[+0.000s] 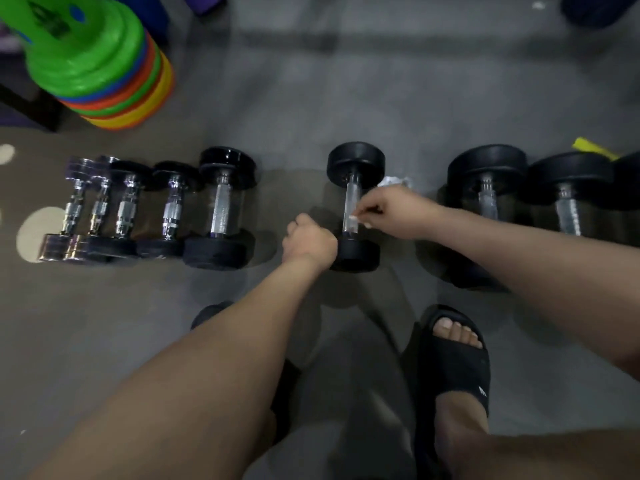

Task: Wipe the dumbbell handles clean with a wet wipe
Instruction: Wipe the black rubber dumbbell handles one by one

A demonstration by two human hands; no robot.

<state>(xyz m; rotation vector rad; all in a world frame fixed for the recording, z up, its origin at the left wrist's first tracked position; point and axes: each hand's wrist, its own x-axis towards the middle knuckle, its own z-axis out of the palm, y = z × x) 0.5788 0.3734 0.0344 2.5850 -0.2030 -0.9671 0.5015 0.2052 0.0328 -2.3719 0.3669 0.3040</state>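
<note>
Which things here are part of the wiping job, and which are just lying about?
Job: wet wipe, pinched by the right hand on the handle of the middle dumbbell; the other dumbbells in the row.
Lying about: stack of coloured discs; yellow strip.

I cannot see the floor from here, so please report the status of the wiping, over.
Left grip curled by dumbbell near head, hold unclear. Right grip pinches wipe on its handle. Neighbour dumbbells apart.
</note>
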